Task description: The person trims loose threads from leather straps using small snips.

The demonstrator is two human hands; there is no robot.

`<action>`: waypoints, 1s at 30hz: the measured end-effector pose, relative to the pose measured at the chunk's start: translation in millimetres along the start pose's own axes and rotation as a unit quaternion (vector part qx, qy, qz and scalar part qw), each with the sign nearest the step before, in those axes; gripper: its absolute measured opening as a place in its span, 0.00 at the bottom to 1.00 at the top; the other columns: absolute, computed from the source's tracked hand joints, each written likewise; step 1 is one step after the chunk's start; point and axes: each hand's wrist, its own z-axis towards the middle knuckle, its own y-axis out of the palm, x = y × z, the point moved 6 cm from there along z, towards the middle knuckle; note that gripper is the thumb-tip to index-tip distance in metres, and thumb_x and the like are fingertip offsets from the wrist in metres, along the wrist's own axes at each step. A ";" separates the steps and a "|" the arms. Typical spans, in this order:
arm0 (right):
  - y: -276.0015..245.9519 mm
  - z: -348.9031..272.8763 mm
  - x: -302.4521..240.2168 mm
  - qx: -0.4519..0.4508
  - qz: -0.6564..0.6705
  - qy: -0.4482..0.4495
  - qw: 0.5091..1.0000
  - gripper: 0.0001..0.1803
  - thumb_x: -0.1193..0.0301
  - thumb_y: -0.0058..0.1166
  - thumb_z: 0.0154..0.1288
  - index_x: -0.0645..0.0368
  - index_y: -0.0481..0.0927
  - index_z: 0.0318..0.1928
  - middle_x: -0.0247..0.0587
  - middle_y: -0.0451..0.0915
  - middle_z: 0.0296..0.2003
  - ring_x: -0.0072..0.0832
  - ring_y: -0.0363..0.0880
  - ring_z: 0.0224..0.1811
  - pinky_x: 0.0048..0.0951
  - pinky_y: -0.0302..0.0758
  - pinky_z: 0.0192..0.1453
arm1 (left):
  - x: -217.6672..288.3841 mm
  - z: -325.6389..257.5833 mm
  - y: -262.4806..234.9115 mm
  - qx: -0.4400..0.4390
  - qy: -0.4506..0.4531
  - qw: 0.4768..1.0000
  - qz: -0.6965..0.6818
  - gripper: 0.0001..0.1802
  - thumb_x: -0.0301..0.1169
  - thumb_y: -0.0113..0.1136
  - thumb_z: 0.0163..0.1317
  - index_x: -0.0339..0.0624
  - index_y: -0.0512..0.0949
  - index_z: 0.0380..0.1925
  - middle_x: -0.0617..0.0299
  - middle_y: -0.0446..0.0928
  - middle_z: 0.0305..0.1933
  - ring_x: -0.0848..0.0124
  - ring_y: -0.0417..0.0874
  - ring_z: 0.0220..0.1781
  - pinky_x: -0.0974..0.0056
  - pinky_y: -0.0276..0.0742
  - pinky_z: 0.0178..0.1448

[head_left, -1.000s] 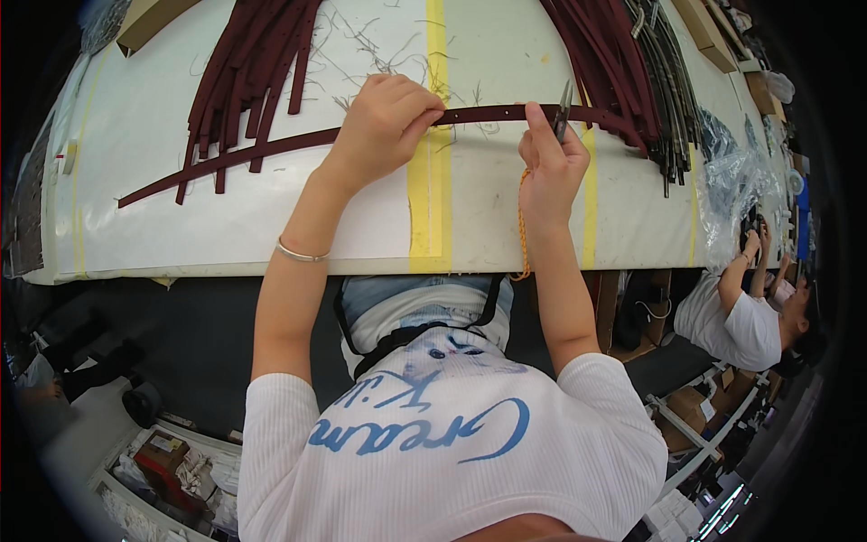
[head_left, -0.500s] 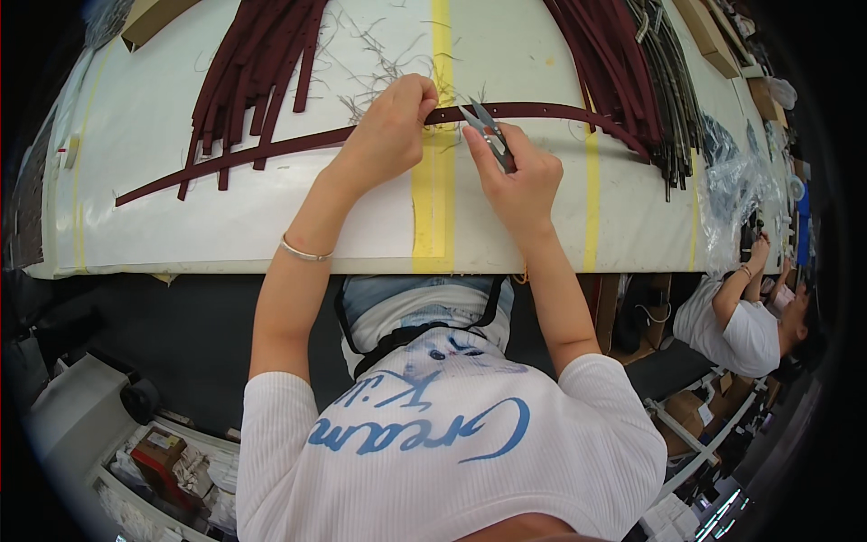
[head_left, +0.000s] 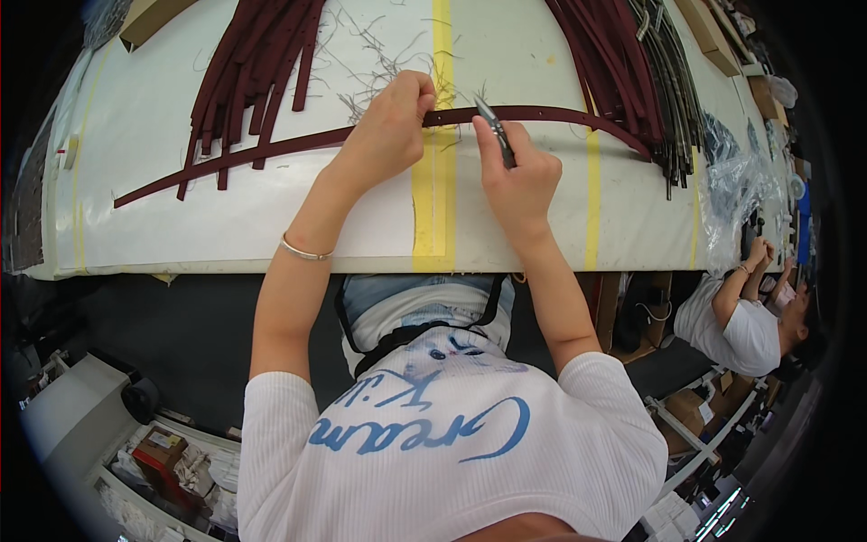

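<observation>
Your left hand pinches a long maroon strap flat on the white table, while your right hand grips small snips at the strap's upper edge, near the yellow tape stripe

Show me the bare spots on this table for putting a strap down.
Free: white table left of the left hand, under the long strap; also between the yellow tape lines. Crowded: strap piles top left and top right.

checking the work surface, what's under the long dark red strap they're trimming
The long dark red strap lies on the white table, crossing a yellow tape stripe. The left hand covers the part it pinches.
</observation>
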 end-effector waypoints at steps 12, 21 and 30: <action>6.0 -3.6 53.7 -0.003 0.506 0.392 0.768 0.10 0.69 0.62 0.62 0.63 0.81 0.29 0.18 0.54 0.14 0.09 0.44 0.16 0.22 0.41 0.21 | -19.7 6.7 -18.7 0.038 -0.076 0.996 -0.006 0.06 0.26 0.51 0.69 0.35 0.70 0.40 0.55 0.77 0.39 0.68 0.75 0.40 0.64 0.71 0.48; -4.6 -3.6 40.2 0.020 0.427 0.313 0.848 0.09 0.70 0.61 0.63 0.64 0.85 0.39 0.15 0.63 0.19 0.07 0.49 0.21 0.19 0.43 0.24 | -11.0 3.5 -43.9 0.221 0.027 0.953 0.206 0.14 0.25 0.60 0.57 0.41 0.78 0.44 0.56 0.73 0.56 0.58 0.68 0.58 0.56 0.62 0.63; -11.0 1.2 42.9 0.043 0.427 0.306 0.850 0.10 0.69 0.58 0.66 0.62 0.85 0.39 0.15 0.56 0.16 0.07 0.46 0.18 0.20 0.40 0.23 | 26.8 3.9 -7.4 0.029 0.151 0.979 0.136 0.19 0.28 0.68 0.47 0.42 0.78 0.42 0.59 0.73 0.49 0.58 0.69 0.56 0.57 0.66 0.57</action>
